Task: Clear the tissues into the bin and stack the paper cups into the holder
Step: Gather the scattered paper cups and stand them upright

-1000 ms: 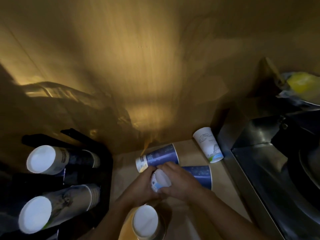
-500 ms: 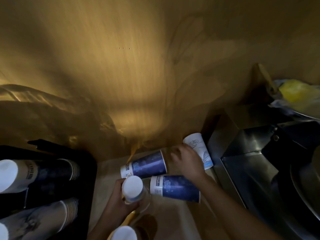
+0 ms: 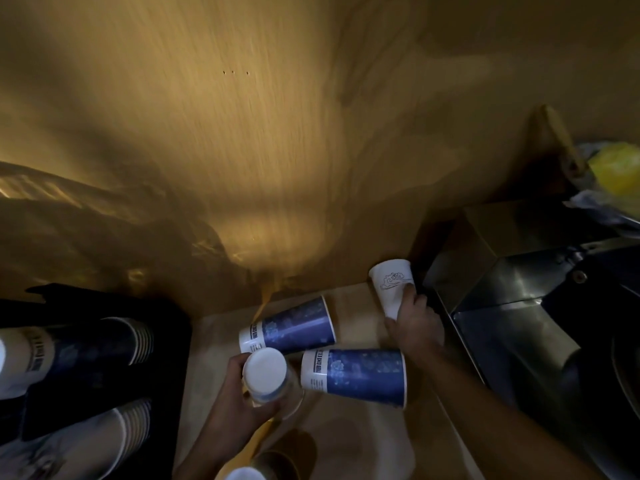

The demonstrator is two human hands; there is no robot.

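Two blue paper cups lie on their sides on the wooden counter, one at the back [image 3: 292, 325] and one nearer me [image 3: 356, 375]. My left hand [image 3: 239, 407] is closed around an upturned cup [image 3: 266, 375], its white base facing me. My right hand [image 3: 414, 323] grips a white cup with a line drawing [image 3: 391, 282] beside the steel unit. The black cup holder [image 3: 104, 306] at the left carries two stacks of cups, a dark one [image 3: 79, 351] and a pale one [image 3: 86, 441]. No tissues show.
A wooden wall [image 3: 277, 133] rises right behind the counter. A steel box or sink unit [image 3: 512, 289] fills the right side, with a yellow item in plastic wrap [image 3: 613, 171] above it. Another upturned cup [image 3: 242, 474] sits at the bottom edge.
My right hand left the cup held with the left, reached right and back, and closed on the white cup. The left hand keeps its cup. The view shifted right.
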